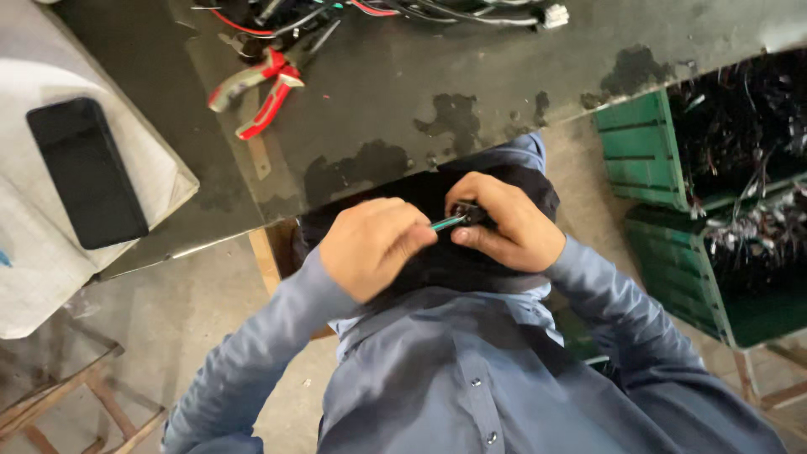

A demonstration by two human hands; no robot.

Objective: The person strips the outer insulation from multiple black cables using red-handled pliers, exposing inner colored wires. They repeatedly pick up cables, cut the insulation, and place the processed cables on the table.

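Two hands meet near the dark table's [471,76] near edge: the left hand [374,246] pinches a green wire [448,223], the right hand [504,223] closes round a small black connector [471,213]. Feeding the wire in straight, with the connector gripped firmly, would likely seat it best.

The counter [504,76] is a dark, flat sheet with worn, blotched patches near its front edge, which runs just above the fingers [420,240]. A pair of red-handled pliers [256,88] lies on it, up and to the left of the fingers, handles spread. A bundle of red, black and white wires [403,10] lies along the far edge, well above the fingers, ending in a white connector [556,15]. A pale wooden strip [256,143] lies below the pliers. The concrete floor [193,311] carries two green crates [647,151] of dark wiring, right of the fingers.
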